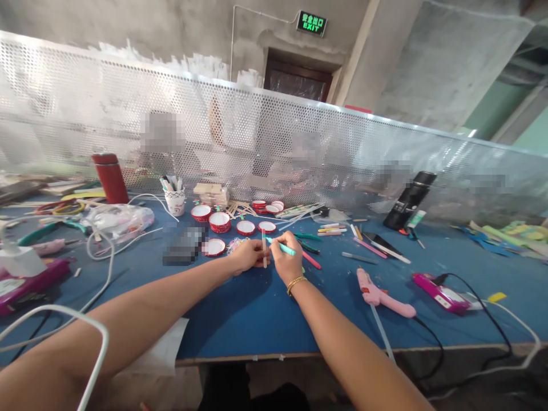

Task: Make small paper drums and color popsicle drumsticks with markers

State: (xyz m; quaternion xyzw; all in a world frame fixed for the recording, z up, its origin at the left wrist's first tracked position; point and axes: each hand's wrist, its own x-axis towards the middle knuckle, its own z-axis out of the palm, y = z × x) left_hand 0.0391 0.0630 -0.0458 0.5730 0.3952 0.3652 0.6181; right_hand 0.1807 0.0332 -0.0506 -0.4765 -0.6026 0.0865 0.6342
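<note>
My left hand (249,256) pinches a popsicle stick (264,257) upright; its upper end looks reddish. Closed round a turquoise marker pen (286,248), my right hand (289,258) holds the pen's tip close to the stick's upper part. Whether the tip touches the stick I cannot tell. Just behind the hands stand several shallow red-and-white paper cups, one of them a single cup (245,228). A tangle of thin coloured strands (235,244) lies behind my left hand, and a pink-red marker (311,260) lies beside my right wrist.
On the right lie a pink glue gun (377,295) and a purple power strip (443,292) with cables. A dark blurred phone-like slab (185,246), a red thermos (110,178) and a pen cup (174,201) are to the left. A perforated metal screen (240,137) borders the table's back.
</note>
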